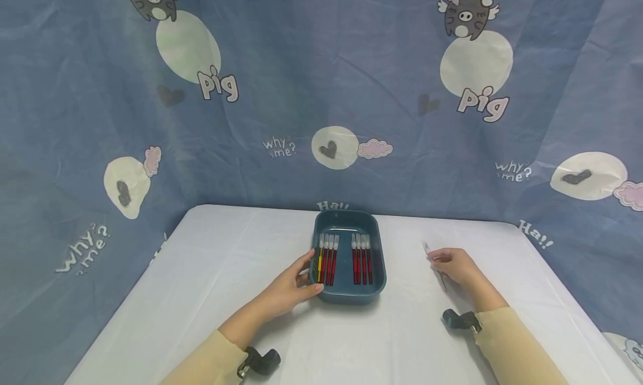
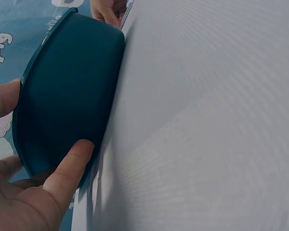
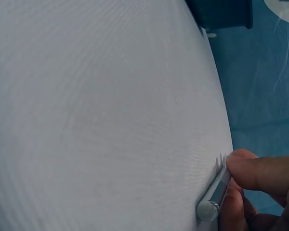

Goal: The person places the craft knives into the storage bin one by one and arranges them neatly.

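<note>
A blue-green plastic tray (image 1: pixel 351 297) sits on the white table. Inside are two upright rows of pens with whitish caps: the right-hand row of red pens (image 1: pixel 363 262), and a left-hand row of red pens (image 1: pixel 331 262) with a yellow pen (image 1: pixel 320 265) at its outer side. My left hand (image 1: pixel 288 287) holds the tray's near left corner; the thumb presses the outer wall (image 2: pixel 72 86) while other fingers touch the rim. Right of the tray, my right hand (image 1: pixel 454 268) pinches a slim pale pen (image 3: pixel 214 199) between thumb and fingers, low over the tabletop.
White cloth covers the table (image 1: pixel 392 340). A blue patterned curtain (image 1: pixel 281 106) hangs behind its far edge and along the sides. Dark wrist cameras stick out from the left sleeve (image 1: pixel 211 362) and the right sleeve (image 1: pixel 512 340).
</note>
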Available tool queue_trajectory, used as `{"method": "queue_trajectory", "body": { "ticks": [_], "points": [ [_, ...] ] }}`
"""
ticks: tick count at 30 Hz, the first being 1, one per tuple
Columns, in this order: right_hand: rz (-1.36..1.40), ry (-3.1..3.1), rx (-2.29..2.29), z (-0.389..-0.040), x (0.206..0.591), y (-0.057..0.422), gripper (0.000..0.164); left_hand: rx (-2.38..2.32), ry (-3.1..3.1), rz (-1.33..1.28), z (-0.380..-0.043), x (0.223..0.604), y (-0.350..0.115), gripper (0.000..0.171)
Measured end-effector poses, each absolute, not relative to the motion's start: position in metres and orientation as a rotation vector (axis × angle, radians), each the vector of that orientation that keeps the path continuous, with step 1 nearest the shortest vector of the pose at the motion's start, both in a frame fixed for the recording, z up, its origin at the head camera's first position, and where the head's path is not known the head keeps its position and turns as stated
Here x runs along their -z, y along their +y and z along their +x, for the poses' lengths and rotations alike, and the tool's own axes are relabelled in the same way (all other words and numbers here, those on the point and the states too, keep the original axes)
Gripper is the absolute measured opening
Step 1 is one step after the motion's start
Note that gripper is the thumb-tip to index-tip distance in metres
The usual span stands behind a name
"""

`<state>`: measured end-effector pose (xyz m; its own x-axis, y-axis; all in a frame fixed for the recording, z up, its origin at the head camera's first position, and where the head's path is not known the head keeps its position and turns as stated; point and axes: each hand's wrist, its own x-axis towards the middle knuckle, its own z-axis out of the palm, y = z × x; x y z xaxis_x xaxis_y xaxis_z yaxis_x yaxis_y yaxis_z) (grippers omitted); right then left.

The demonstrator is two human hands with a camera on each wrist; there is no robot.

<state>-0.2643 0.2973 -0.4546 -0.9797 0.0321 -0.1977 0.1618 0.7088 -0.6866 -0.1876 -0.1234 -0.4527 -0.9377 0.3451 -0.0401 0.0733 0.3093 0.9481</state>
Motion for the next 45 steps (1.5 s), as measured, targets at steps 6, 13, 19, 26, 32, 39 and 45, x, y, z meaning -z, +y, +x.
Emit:
{"method": "queue_trajectory", "body": {
  "ticks": [6,13,19,26,32,39,45],
  "points": [
    [0.154,2.781,1.089,-0.264,0.454,0.295,0.031,-1.66,2.354,0.367,-0.188,0.454,-0.123,0.087],
    [0.146,2.79,1.103,-0.265,0.455,0.295,0.03,-1.654,2.354,0.365,-0.188,0.454,-0.123,0.087],
    [0.162,2.761,1.172,-0.266,0.454,0.298,0.031,-1.672,2.352,0.375,-0.189,0.455,-0.124,0.087],
    [0.161,2.714,1.274,-0.256,0.451,0.296,0.036,-1.669,2.353,0.403,-0.188,0.455,-0.124,0.086],
    [0.144,2.649,1.434,-0.249,0.44,0.293,0.04,-1.668,2.363,0.403,-0.188,0.455,-0.125,0.086],
    [0.151,2.558,1.574,-0.244,0.435,0.288,0.043,-1.653,2.37,0.397,-0.189,0.455,-0.124,0.089],
    [0.123,2.536,1.672,-0.239,0.428,0.282,0.045,-1.641,2.38,0.39,-0.189,0.457,-0.125,0.09]
  ]
}}
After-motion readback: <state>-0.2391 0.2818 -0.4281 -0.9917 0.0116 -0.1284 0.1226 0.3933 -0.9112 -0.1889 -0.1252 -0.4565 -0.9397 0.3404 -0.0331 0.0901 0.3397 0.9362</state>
